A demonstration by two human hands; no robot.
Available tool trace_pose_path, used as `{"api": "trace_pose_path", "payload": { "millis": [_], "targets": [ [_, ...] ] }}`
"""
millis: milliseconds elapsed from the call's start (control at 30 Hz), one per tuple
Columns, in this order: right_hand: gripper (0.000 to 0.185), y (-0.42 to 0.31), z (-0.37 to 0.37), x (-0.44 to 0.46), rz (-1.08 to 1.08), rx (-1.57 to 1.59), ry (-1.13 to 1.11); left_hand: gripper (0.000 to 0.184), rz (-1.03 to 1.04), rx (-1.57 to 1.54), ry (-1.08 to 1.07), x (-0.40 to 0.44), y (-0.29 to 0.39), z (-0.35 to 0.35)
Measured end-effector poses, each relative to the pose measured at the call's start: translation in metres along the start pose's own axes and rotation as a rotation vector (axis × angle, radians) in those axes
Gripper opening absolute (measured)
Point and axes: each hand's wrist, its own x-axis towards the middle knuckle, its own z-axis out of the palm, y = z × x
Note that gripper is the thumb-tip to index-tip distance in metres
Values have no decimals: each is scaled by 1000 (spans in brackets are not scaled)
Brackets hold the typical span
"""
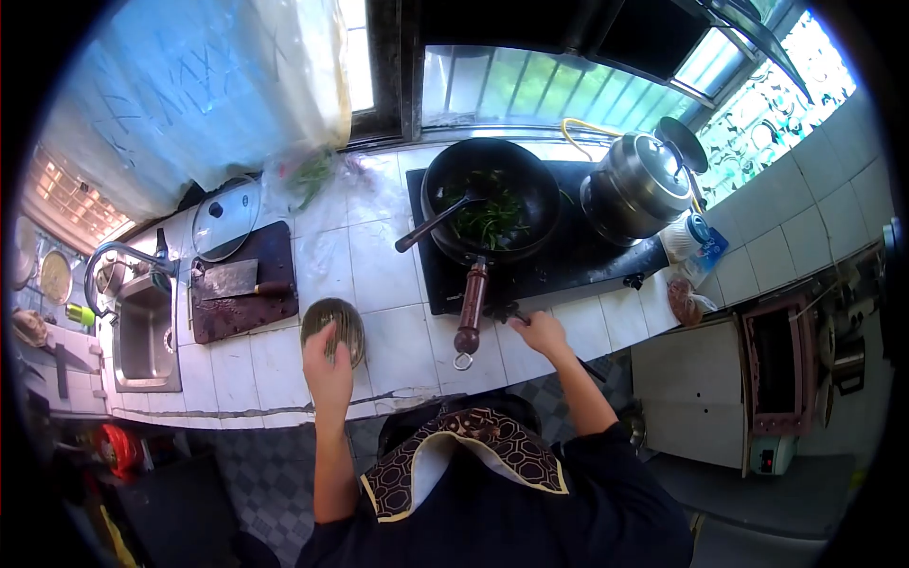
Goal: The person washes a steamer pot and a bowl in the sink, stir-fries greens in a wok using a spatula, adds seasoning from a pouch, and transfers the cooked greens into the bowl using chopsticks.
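Note:
A dark wok with green leafy vegetables sits on the black stove, its wooden handle toward me. A ladle rests in it, its handle over the left rim. My right hand is at the stove's front edge, right of the wok handle, its fingers closed on a dark knob. My left hand is over a round bowl or plate on the white tiled counter; whether its fingers grip the rim is unclear.
Left on the counter are a cleaver on a dark cutting board, a glass lid, a plastic bag of greens and a sink. A steel pot stands at the stove's right.

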Motion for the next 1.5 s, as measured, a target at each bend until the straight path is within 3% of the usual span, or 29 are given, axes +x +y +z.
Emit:
{"api": "trace_pose_path", "payload": {
  "millis": [67, 267, 333, 467, 533, 667, 733, 800, 867, 933, 1067, 1100, 1133, 1200, 1233, 1333, 1500],
  "targets": [
    [44, 13, -5, -7, 51, -40, 20, 27, -97, -2, 0, -27, -41, -1],
    [35, 25, -30, -42, 211, -114, 128, 24, -227, -5, -169, -80, -68, 6],
    [31, 20, -45, -47, 224, -123, 135, 23, -212, -37, -249, -82, -61, 11],
    [23, -12, -94, -75, 182, -88, 360, 23, -59, 0, -309, -73, -44, 23],
    [22, -30, -124, -89, -129, 221, 879, 23, 49, 4, -355, -65, -34, 32],
    [15, -40, -163, -98, -341, 302, 1138, 24, 209, 126, -419, -53, -4, 42],
    [9, -39, -158, -76, -702, 557, 1176, 23, 230, 156, -434, -56, 2, 52],
    [9, -41, -142, -36, -740, 502, 1221, 21, 237, 177, -459, -65, 3, 64],
    [14, -43, -115, 6, -574, 801, 1093, 21, 230, 183, -491, -76, 4, 80],
    [10, -37, -94, 29, -425, 792, 940, 25, 244, 225, -539, -88, 4, 96],
    [41, -20, -66, 44, -411, 742, 785, 28, 116, 238, -691, -97, -45, 137],
    [51, -14, -68, 38, -431, 731, 731, 37, -261, -40, -810, -111, -84, 148],
    [60, -7, -69, 32, -449, 720, 669, 37, -247, -32, -820, -113, -56, 154],
    [72, 9, -66, 33, -532, 702, 698, 35, 12, 283, -783, -123, -4, 159],
    [78, 18, -73, 27, -505, 697, 566, 34, -51, 225, -760, -128, 2, 172],
    [63, 51, -85, 22, -456, 749, 464, 34, 69, 339, -712, -138, 62, 191],
    [43, 113, -97, 22, -290, 797, 502, 35, 156, 198, -633, -152, 59, 227]
  ]
}}
